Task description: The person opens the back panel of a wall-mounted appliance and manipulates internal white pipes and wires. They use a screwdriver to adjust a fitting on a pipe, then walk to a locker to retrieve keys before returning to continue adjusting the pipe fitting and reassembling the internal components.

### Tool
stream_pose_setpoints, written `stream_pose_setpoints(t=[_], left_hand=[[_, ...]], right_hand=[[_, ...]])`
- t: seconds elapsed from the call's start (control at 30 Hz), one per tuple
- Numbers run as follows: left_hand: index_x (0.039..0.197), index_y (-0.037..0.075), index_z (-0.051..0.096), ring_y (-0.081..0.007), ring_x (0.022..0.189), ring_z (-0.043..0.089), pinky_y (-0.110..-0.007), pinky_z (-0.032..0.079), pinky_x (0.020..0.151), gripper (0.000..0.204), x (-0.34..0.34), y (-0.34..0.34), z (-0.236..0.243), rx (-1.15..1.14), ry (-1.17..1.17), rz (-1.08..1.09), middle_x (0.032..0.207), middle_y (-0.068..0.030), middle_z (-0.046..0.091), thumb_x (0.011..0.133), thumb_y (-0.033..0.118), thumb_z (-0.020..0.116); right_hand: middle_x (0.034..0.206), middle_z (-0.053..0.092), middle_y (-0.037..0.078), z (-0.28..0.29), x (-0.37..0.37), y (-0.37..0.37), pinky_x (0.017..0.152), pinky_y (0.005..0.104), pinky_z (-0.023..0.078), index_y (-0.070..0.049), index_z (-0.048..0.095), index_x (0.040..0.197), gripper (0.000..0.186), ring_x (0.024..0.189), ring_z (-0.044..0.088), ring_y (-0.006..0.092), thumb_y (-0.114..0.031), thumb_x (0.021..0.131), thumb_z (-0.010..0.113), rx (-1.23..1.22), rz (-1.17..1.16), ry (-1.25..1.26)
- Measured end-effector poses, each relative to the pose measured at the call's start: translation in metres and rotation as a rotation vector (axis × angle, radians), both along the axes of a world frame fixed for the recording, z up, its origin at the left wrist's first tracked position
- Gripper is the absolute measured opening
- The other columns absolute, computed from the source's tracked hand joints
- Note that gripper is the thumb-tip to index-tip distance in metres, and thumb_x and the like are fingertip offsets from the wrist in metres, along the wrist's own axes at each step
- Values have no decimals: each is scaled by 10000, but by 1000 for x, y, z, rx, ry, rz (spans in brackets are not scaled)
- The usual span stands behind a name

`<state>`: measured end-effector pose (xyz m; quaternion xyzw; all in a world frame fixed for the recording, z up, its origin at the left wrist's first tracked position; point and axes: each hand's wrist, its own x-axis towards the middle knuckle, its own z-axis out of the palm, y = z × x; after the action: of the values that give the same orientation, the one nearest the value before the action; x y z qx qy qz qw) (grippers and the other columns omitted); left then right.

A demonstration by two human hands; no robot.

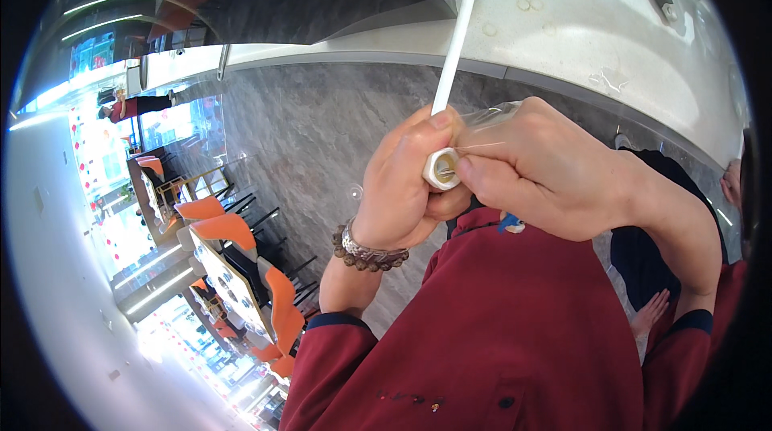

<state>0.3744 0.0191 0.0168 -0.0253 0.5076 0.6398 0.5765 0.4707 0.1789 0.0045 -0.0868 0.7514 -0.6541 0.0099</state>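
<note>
The left hand (402, 182) is gripping the white hose (455, 41) just behind its white threaded nut (441, 168), thumb lying along the hose, so the nut is sitting between both hands at chest height. The right hand (543, 170) is pinching a clear plastic wrapper (492, 115) against the nut's open end, fingers closed on it. The hose is running up to the pale countertop (563, 21), where its far end is disappearing under a dark edge. The wrapper is mostly hidden behind the right hand. A beaded bracelet (368, 252) is circling the left wrist.
</note>
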Motion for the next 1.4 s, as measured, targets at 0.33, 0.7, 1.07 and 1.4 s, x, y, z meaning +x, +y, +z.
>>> stream_pose_setpoints(t=[0.33,0.7,1.07,1.4], left_hand=[[911,68,467,-51,442,319,-225,224,392,258,-2,-3,0,32,-22,-53,678,-11,462,1017,301,433],[886,82,446,-52,432,296,-232,203,384,251,-1,1,1,-47,27,-23,668,-4,451,1019,295,431],[874,86,449,-52,441,300,-230,206,390,254,-1,0,-1,-11,51,-51,669,0,444,1025,290,425],[911,76,465,-50,471,328,-216,232,404,251,1,-2,-6,-2,151,-32,707,-14,485,1019,303,451]], right_hand=[[630,522,142,11,-2,9,540,375,404,34,505,764,266,532,483,290,-139,960,463,-119,66,-176],[685,595,233,12,-6,10,624,448,470,43,616,765,313,635,588,406,-163,941,460,58,103,-151],[686,587,231,9,-2,8,624,458,464,43,597,769,282,641,577,413,-146,930,463,-92,57,-124],[613,555,230,0,-4,3,572,472,452,38,568,704,247,572,561,417,-104,890,489,54,19,24]])
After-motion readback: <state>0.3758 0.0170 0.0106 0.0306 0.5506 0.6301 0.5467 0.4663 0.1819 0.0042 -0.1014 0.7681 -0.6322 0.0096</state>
